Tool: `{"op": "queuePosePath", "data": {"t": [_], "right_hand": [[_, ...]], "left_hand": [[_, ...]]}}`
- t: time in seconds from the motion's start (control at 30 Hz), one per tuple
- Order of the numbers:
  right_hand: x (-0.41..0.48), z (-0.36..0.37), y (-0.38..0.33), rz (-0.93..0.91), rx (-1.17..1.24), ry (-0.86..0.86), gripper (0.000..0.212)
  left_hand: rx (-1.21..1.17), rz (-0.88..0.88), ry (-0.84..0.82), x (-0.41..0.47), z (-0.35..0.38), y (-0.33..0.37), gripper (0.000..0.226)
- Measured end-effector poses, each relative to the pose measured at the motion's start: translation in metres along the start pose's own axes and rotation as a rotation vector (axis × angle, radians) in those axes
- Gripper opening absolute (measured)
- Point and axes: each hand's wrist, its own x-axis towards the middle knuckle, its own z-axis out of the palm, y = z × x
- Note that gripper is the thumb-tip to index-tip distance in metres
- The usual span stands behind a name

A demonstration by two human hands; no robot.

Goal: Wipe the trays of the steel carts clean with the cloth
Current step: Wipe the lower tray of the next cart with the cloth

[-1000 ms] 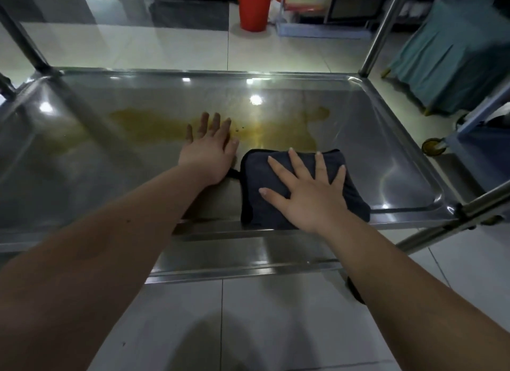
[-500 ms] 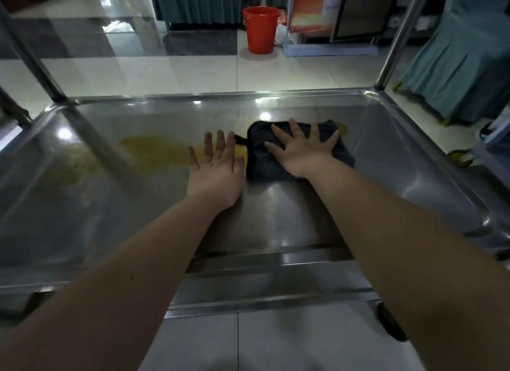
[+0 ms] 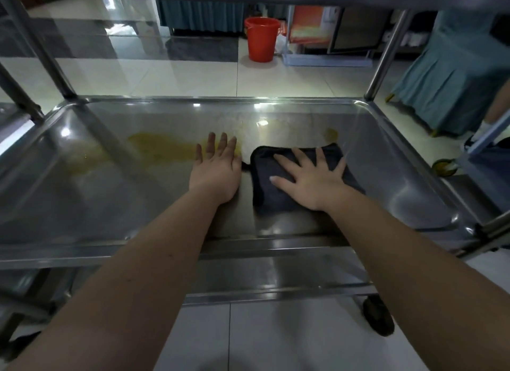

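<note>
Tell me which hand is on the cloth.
The right hand, fingers spread flat on the dark cloth; the left hand rests on the bare steel tray beside it.

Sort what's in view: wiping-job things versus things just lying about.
Job: dark folded cloth under the right hand; shiny steel cart tray; yellow-brown stain on it; left hand flat on it.
Lying about: red plastic bucket; teal pleated drape.

Dark navy cloth (image 3: pixel 278 174); silver steel tray (image 3: pixel 386 160), yellow-brown smear (image 3: pixel 162 148); red bucket (image 3: pixel 260 39).
</note>
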Motion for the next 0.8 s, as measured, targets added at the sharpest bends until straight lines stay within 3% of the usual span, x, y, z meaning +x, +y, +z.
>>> {"op": "queuePosePath", "data": {"t": [0.17, 0.27, 0.37, 0.57, 0.8], "right_hand": [[-0.067, 0.016, 0.006, -0.079, -0.004, -0.02, 0.073], [-0.07, 0.016, 0.004, -0.069, -0.012, -0.024, 0.072], [-0.062, 0.017, 0.003, -0.076, -0.001, 0.006, 0.075], [-0.006, 0.013, 0.006, -0.029, -0.018, 0.086, 0.069], [0.096, -0.006, -0.011, 0.08, 0.029, 0.092, 0.066]], "left_hand": [[0.142, 0.059, 0.057, 0.003, -0.005, 0.01, 0.053], [0.148, 0.094, 0.102, 0.026, -0.014, 0.018, 0.054], [0.17, 0.092, 0.042, 0.052, -0.019, 0.009, 0.054], [0.067, 0.006, -0.028, 0.056, -0.001, -0.013, 0.054], [0.131, 0.048, 0.01, 0.058, 0.004, -0.013, 0.053]]}}
